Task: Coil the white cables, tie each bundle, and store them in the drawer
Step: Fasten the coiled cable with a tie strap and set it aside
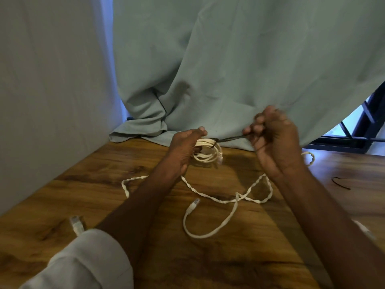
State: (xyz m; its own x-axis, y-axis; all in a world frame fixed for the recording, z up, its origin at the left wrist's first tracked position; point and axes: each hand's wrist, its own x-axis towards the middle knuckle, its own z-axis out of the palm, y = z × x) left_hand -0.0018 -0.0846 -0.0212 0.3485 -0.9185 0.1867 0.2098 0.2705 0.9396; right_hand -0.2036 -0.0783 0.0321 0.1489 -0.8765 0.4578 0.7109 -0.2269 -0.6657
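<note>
Just above the middle of the frame, the left hand (184,148) is gripping a small coiled cable (208,152), holding it a little above the desk (108,188). A dark tie (230,138) is running from the top of that coil rightward to the right hand (273,138), whose fingers are clenched round its free end. So the tie's long axis is lying left to right between the two hands, and tightening will probably mean pulling toward the right of the frame. Motion blur makes it hard to say whether the tie is already looped fully round the bundle. A second loose cable (227,200) is sprawling uncoiled on the desk below, with another dark tie (340,183) lying at the right.
</note>
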